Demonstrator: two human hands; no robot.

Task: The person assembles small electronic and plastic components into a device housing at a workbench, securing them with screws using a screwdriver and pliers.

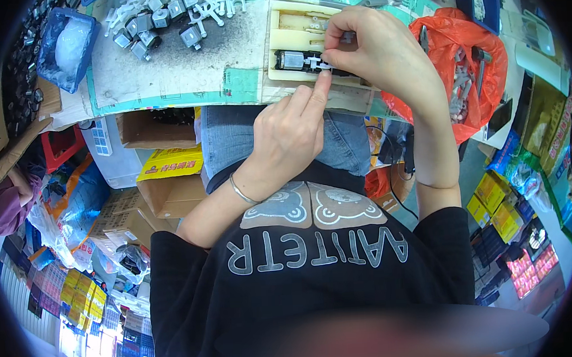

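Note:
A small motor with a silver body (291, 60) lies in a slot of the cream-coloured fixture block (280, 36) on the table. A small white plastic piece (314, 62) sits at the motor's right end. My right hand (383, 50) reaches over the block, thumb and index finger pinched at the right end of this white piece; the fingertips partly hide it. From below comes my left hand (291, 131), its index finger stretched out and its tip touching beside the white piece. The other fingers of that hand are curled, and nothing shows in them.
Several silver motors (161, 18) with white plastic parts lie at the back left. A blue bin (67, 48) holds a clear bag. To the right, a red plastic bag (496, 54) holds small grey parts. Cardboard boxes (175, 184) stand below the table edge.

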